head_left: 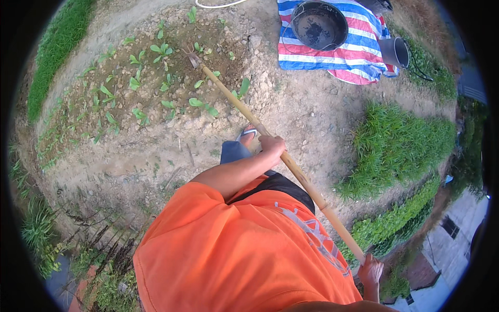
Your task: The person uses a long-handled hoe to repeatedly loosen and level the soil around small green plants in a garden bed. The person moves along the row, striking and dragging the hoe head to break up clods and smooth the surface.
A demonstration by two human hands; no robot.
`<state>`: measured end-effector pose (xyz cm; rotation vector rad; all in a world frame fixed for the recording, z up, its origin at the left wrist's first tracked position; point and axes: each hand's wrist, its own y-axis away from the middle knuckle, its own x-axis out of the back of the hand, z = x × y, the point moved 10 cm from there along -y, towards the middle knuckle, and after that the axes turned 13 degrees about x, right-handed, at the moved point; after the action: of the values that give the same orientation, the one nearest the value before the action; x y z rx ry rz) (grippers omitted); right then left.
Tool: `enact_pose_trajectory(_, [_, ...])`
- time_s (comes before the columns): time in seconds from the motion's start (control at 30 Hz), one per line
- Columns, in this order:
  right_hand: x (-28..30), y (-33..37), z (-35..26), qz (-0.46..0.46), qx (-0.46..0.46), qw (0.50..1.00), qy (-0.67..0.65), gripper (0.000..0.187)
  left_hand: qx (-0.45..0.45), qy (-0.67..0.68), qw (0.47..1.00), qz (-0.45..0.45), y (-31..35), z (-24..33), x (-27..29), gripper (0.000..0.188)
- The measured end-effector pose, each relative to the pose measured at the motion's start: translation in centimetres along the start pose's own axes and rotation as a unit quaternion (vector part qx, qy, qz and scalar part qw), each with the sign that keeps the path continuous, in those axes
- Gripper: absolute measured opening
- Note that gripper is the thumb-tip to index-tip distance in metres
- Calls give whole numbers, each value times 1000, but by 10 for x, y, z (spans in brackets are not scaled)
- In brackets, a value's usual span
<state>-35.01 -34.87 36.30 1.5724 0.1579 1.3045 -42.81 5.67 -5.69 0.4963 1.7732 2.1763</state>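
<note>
A long bamboo-handled hoe (239,106) runs slantwise from the planted bed down past my right side. Its small metal head (194,58), which looks pronged, rests at the soil among young leafy seedlings (161,50). Around the middle of the pole, in front of my waist, my left hand (273,146) is closed. Near the pole's rear end, low at my right, my right hand (370,270) grips it too. The crumbly bed (176,78) holds several seedlings, some close to the hoe head.
A striped tarp (358,54) lies at the far right, bearing a black basin (319,26), with a dark bucket (395,52) at its edge. Grassy green plants (400,145) grow to my right. My sandalled foot (247,134) stands by the bed. A white hose (221,5) lies beyond it.
</note>
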Motion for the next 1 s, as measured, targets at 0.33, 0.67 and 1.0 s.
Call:
enact_pose_trajectory(0.33, [47, -220, -184, 82, 154, 981, -79, 17, -220, 60, 964, 139, -151, 285, 124, 20])
enact_pose_trajectory(0.67, [30, -280, -226, 26, 189, 981, -35, 11, -142, -19, 976, 161, -170, 272, 143, 50])
enact_pose_trajectory(1.0, [28, -272, -219, 31, 212, 972, -97, 9, -171, -57, 962, 206, -114, 292, 130, 27])
